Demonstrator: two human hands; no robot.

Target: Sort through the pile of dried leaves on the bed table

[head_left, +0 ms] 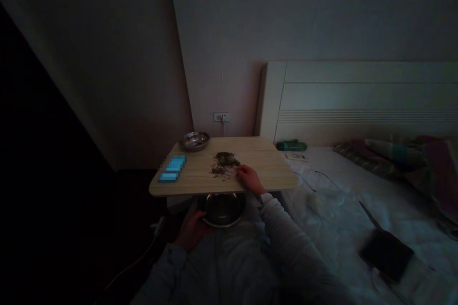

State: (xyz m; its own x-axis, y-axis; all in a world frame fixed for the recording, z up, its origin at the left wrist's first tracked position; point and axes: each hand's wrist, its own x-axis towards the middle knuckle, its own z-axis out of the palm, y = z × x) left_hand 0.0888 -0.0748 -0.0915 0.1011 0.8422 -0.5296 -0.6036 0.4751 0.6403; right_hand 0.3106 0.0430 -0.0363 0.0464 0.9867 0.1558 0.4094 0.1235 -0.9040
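My left hand [194, 231] grips the rim of a metal bowl [223, 210], which sits at my lap just below the table's front edge. On the light wooden table [195, 171] lies a loose spread of small green bits [225, 159], too small to name for certain. My right hand [249, 178] rests at the right side of this spread, with its fingers drawn together. Whether anything is pinched between those fingertips I cannot make out. A second metal bowl [195, 140] stands at the table's back left corner.
A lit phone-like screen [173, 168], pixelated, lies at the table's left. To the right is a bed [322, 209] with a green bottle [291, 145], a dark flat object [386, 253], cables and crumpled bedding [408, 162]. A wall socket [221, 117] is behind the table.
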